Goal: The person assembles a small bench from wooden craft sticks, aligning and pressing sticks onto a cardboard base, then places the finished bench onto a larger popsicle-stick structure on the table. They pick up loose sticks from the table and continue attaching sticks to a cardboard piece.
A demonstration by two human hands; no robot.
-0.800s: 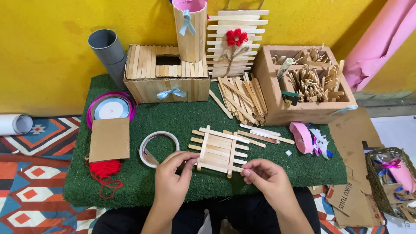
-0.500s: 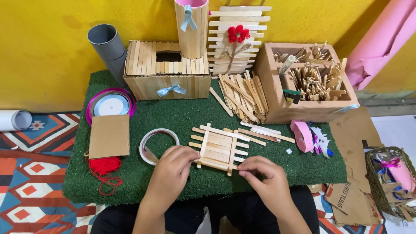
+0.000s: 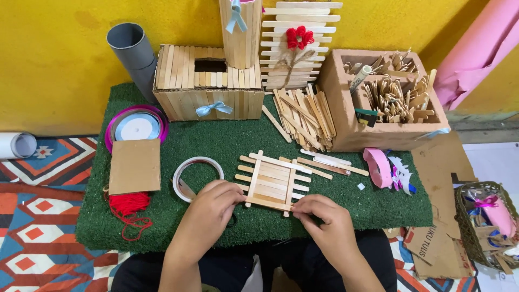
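fingers [image 3: 230,196] of both hands pinch the stick raft [image 3: 273,180] (green turf mat [image 3: 227,138], yellow wall [image 3: 54,59]).

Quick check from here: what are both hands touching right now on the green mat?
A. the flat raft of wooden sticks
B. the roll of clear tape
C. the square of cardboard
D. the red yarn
A: the left hand and right hand both grip the near edge of the stick raft, beside the tape roll.
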